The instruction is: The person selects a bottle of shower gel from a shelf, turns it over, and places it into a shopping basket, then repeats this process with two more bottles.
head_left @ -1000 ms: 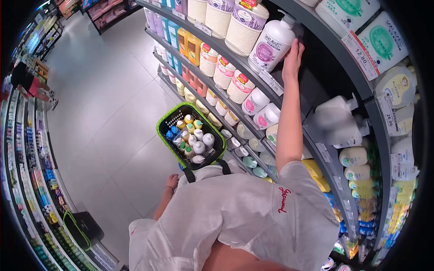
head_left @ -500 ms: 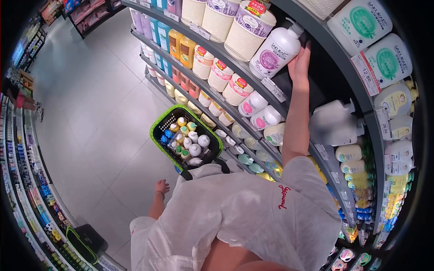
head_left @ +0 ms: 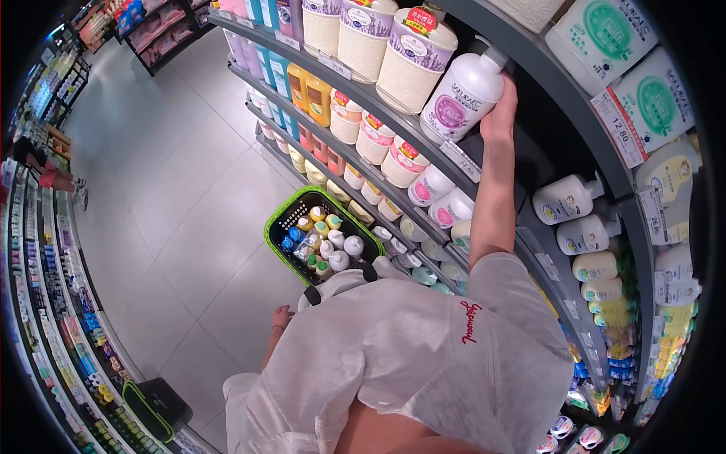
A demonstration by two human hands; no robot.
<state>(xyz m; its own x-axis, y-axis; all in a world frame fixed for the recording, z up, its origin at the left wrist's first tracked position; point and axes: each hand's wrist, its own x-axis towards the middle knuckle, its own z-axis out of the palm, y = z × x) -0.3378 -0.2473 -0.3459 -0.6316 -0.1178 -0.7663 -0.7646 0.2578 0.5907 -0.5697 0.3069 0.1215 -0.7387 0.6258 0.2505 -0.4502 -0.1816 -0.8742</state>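
Fingers of our right hand lie together behind the white pump bottle with a purple label; whether they grip, we cannot tell. It leans at the grey metal shelf's lip, so a one-sided push could topple it toward our green plastic basket; our left hand hangs low, curl unreadable

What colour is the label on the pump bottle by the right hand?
Purple oval on a white pump bottle, beside the right hand; head view.

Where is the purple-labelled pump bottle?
The pump bottle stands upper right in the head view, on a high shelf beside purple-banded tubs, the right hand touching it.
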